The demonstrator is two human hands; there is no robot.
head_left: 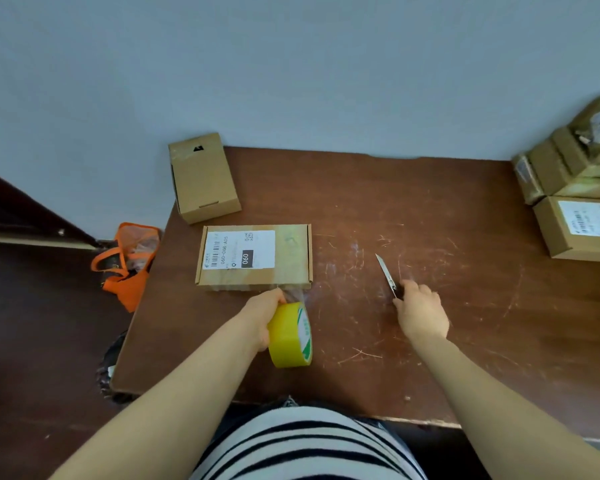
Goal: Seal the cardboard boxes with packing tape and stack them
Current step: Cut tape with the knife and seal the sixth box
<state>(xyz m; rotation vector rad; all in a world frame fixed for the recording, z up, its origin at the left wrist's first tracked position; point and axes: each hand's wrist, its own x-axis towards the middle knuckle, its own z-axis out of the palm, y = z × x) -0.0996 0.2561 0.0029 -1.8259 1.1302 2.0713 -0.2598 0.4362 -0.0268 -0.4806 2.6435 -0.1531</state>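
Now the left hand (262, 315) grips the yellow tape roll (290, 336) beside the labelled box (257, 256); the right hand (420, 313), knuckles up, holds a knife (388, 277) on the desk (430, 209).

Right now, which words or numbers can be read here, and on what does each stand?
"060-068 A05": white label on the middle box.
"060": black patch on the same label.
Too blurred to read: the label's small print, the tape roll's green print, the labels on the right boxes.
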